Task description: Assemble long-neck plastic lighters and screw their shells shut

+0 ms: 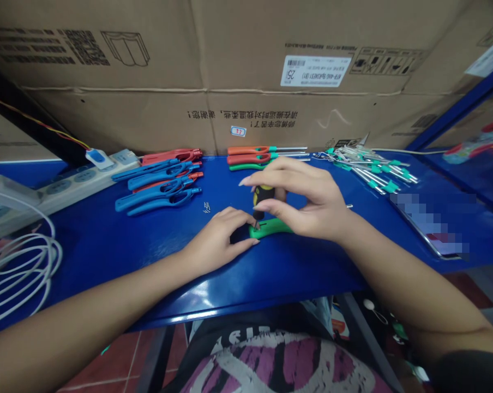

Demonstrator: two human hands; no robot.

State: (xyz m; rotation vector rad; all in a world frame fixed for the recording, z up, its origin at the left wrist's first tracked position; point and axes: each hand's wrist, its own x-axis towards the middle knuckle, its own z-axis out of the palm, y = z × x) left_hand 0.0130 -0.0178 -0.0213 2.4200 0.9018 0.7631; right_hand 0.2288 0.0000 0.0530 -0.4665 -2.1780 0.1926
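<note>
Patterned purple-and-grey shirt (295, 365) below, screwdriver between my fingers ahead

Between my hands lies the long green plastic handle (272, 227), flat on the glossy blue table (238, 286). Left thumb and forefinger of my left hand (214, 236) pinch its left end; my right hand (320, 201) grasps the stubby black-and-yellow screwdriver (264, 195), pointing down over that end. Good work here, I judge, means a straight shaft, steady pressure and a firm pinch against rolling. Beyond my left knuckles, small metal pieces (206, 207), probably screws, lie loose in no container. Beyond all my fingers stands the big brown cardboard box (148, 117); its contents I cannot see.
</note>
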